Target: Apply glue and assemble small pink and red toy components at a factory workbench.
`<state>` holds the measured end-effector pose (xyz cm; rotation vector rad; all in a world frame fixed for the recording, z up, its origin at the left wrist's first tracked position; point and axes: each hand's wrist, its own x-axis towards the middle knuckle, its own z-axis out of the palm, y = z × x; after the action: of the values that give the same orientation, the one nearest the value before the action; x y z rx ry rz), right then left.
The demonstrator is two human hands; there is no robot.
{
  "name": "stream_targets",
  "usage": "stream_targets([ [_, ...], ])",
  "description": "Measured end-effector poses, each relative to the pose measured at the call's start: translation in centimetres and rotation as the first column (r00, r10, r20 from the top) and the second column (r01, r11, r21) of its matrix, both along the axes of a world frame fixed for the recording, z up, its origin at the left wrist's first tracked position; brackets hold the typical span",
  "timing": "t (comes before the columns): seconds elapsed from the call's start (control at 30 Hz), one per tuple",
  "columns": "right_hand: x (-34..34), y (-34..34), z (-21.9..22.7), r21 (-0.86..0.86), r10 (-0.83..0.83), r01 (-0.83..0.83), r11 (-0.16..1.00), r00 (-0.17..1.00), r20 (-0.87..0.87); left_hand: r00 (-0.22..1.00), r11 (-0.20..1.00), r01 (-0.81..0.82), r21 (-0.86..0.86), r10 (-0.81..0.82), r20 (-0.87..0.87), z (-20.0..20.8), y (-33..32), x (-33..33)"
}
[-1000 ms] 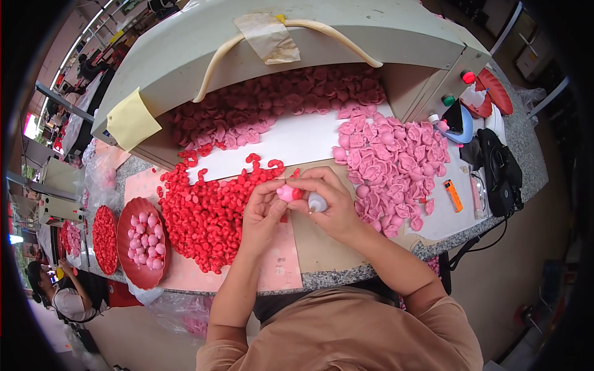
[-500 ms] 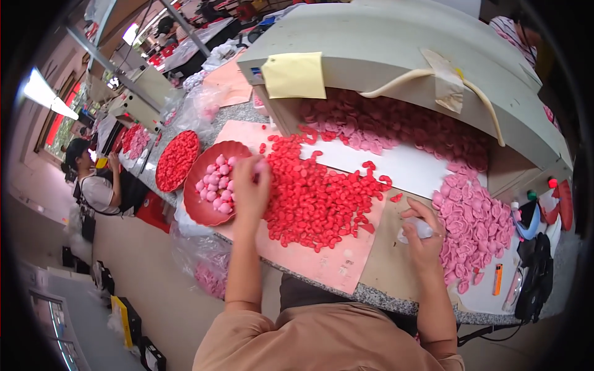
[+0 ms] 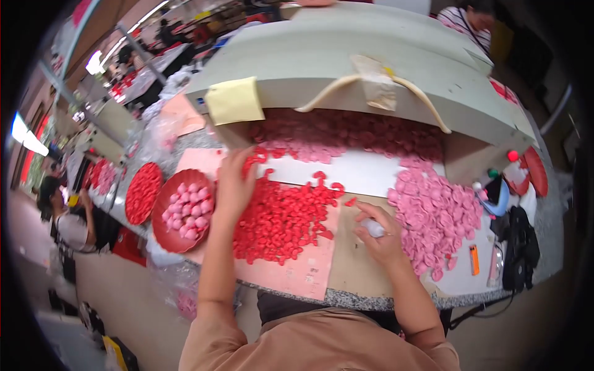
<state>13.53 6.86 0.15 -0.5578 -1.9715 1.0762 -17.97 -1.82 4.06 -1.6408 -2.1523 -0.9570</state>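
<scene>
"Red everywhere on that granite desk (image 3: 356, 300), lol. Where were the hands?"

"Left hand (image 3: 236, 185) was at the upper-left side of the heap of curved red pieces (image 3: 281, 219), close to the fluted red dish (image 3: 175, 241) with the pink balls (image 3: 187, 210) in it. Fingertips blurred into the red, so I honestly couldn't tell whether that grip was spread or pinching a piece."

"And the right hand (image 3: 388, 242)?"

"That grip was curled round a small translucent squeeze bottle (image 3: 374, 228), thumb on one side, fingers on the other, over the tan board (image 3: 356, 266). One loose red piece (image 3: 351, 202) sat just past its fingertips, and the pink petal-shaped pieces (image 3: 436, 213) were piled off to its right."

"Anything sketchy?"

"Couple of things imo. The left forearm ran right along the dish, so a careless elbow could've knocked it and sent balls rolling. A quick rake of the fingers might've scattered the heap, since those bits were loose and stacked. And squeezing the bottle too hard while looking left could've dribbled whatever was inside onto the board."
</scene>
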Motion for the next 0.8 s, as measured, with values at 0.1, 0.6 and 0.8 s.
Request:
stream_targets([
  [0.1,0.7,-0.2,0.0,-0.031,-0.013,0.011,0.999,0.998,-0.058,0.99,0.99,0.132,0.046,-0.134,0.042,-1.9,3.9,0.5],
  [0.6,0.8,-0.5,1.5,0.205,0.047,-0.041,0.978,0.999,-0.025,0.905,0.922,0.376,-0.092,-0.344,0.25,-2.5,14.1,6.6],
  [0.8,0.5,-0.7,1.0,0.328,0.096,-0.075,0.942,0.994,-0.048,0.962,0.897,0.27,-0.35,-0.233,0.145,-3.1,17.0,8.6],
])
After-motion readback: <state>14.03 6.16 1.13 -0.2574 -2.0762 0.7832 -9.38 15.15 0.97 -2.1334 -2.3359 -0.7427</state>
